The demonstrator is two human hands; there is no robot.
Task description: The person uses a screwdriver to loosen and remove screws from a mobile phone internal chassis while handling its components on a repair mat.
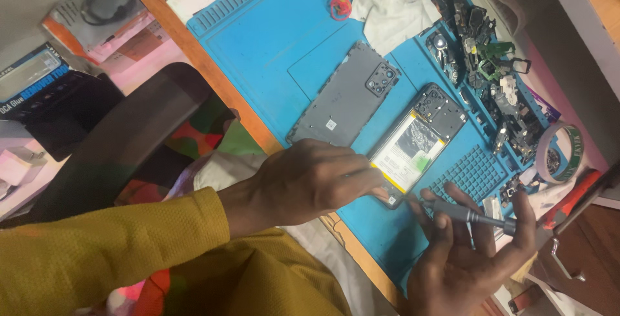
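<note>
Steadying opened phone (418, 140) on blue mat (271, 38), left hand (310, 180) grip pressing its lower end | right hand (468, 251) grip clenched on screwdriver (468, 214), tip at bottom edge | back cover (345, 96) already off, lying beside | battery still in.

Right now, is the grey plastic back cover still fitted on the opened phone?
No. The grey plastic back cover lies apart on the blue mat, beside the opened phone with its battery exposed.
</note>
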